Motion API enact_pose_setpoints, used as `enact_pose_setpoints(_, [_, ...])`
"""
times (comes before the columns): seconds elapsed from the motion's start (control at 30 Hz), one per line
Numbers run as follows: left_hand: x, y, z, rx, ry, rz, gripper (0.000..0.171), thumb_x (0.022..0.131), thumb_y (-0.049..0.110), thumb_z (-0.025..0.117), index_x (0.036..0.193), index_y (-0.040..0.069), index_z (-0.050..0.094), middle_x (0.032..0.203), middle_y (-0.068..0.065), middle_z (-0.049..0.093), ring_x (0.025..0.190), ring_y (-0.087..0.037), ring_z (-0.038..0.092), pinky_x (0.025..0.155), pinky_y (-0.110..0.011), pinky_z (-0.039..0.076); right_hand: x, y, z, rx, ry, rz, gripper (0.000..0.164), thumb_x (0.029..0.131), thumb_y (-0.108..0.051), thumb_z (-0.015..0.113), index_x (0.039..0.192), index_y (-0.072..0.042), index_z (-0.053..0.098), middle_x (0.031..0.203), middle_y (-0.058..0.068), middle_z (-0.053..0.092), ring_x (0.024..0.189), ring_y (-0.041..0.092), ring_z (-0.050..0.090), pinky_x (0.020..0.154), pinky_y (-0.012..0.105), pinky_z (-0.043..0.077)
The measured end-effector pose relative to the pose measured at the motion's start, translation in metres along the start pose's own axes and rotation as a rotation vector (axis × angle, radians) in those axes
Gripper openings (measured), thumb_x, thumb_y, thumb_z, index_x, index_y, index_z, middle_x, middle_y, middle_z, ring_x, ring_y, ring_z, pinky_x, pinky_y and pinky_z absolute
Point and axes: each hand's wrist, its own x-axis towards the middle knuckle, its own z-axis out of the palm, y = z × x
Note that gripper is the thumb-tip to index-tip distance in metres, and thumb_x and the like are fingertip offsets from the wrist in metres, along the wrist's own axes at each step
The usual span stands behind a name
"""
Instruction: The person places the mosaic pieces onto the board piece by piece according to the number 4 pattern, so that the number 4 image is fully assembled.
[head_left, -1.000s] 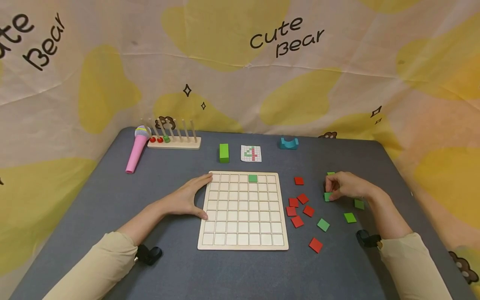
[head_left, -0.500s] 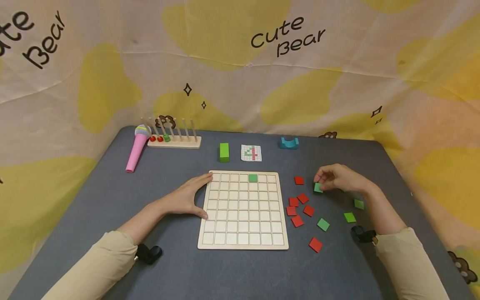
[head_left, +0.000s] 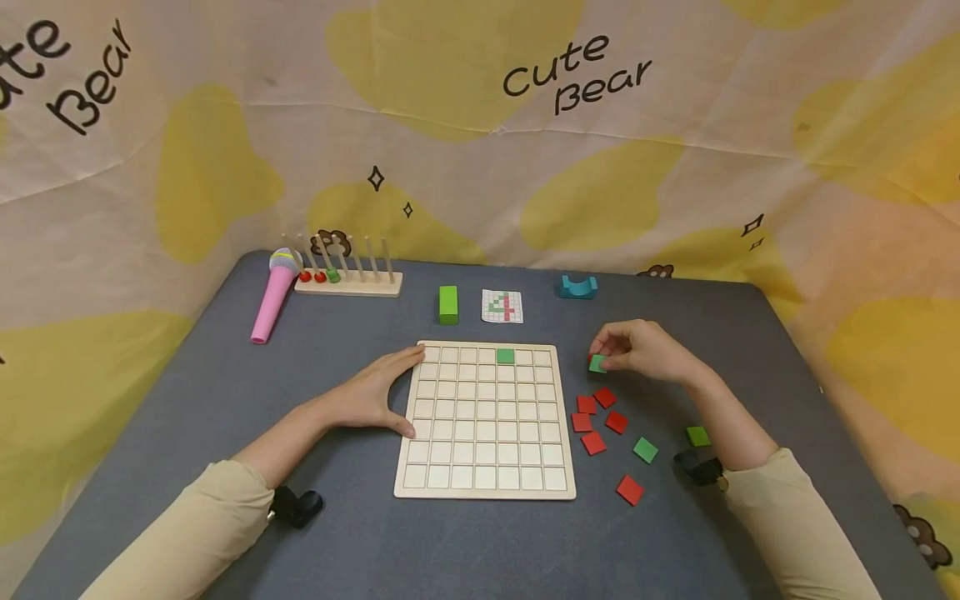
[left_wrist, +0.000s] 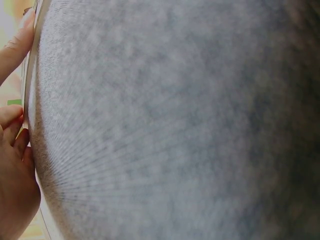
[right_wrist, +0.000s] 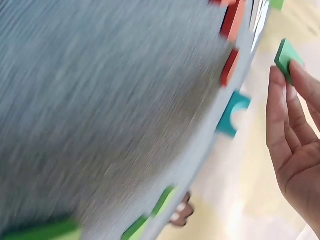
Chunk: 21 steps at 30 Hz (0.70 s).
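Observation:
In the head view my right hand (head_left: 648,350) pinches a green square tile (head_left: 597,364) between thumb and fingertips, over a mostly covered red tile. The right wrist view shows this green tile (right_wrist: 285,56) standing on edge in the fingertips. My left hand (head_left: 367,398) rests against the left edge of a pale wooden grid board (head_left: 485,493), thumb and fingers spread along it. One green tile (head_left: 506,357) lies in the board's top row, third cell from the right. Several red tiles (head_left: 593,443) and a green tile (head_left: 645,450) lie right of the board.
Behind the board stand a green block (head_left: 447,306), a printed pattern card (head_left: 502,307) and a blue curved block (head_left: 578,287). A pink toy microphone (head_left: 272,300) and a peg rack (head_left: 360,286) are at back left. Another green tile (head_left: 697,437) lies beside my right forearm.
My right hand has lifted the green tile from the right of the table and carried it left toward the board. The left hand and the board stay where they were.

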Motion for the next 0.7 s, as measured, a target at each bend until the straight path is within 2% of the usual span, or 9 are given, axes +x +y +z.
enact_pose_setpoints(0.17, [0.0,0.001,-0.001,0.005,-0.001,-0.001,0.12,0.062,0.05,0.09,0.154,0.002,0.029,0.165,-0.015,0.023,0.15,-0.042,0.024,0.116,-0.065,0.027,0.01,-0.024,0.014,-0.019,0.024,-0.051,0.014,0.085,-0.007,0.075,0.096,-0.014,0.072,0.094,0.002,0.075,0.085,0.014,0.068,0.077,0.026,0.055])
enact_pose_setpoints(0.33, [0.0,0.001,-0.002,0.006,-0.001,-0.004,0.121,0.062,0.05,0.09,0.155,0.002,0.029,0.165,-0.016,0.023,0.15,-0.043,0.025,0.115,-0.065,0.027,0.024,-0.04,0.029,-0.018,0.009,-0.097,0.015,0.085,-0.008,0.075,0.099,-0.014,0.073,0.095,0.001,0.075,0.086,0.014,0.068,0.079,0.031,0.056])
enact_pose_setpoints(0.5, [0.0,0.001,-0.001,0.003,-0.006,-0.003,0.121,0.063,0.051,0.089,0.155,0.003,0.028,0.165,-0.015,0.023,0.15,-0.043,0.024,0.115,-0.065,0.027,0.039,-0.05,0.041,-0.008,-0.013,-0.14,0.014,0.086,-0.008,0.075,0.098,-0.013,0.074,0.094,0.0,0.075,0.085,0.013,0.067,0.076,0.028,0.055])
enact_pose_setpoints(0.7, [0.001,0.0,0.0,0.009,-0.003,0.006,0.121,0.063,0.051,0.089,0.155,0.003,0.028,0.165,-0.015,0.023,0.15,-0.043,0.025,0.115,-0.065,0.027,0.055,-0.061,0.047,0.022,-0.05,-0.149,0.014,0.087,-0.006,0.073,0.099,-0.012,0.075,0.093,0.001,0.075,0.083,0.014,0.066,0.073,0.028,0.055])
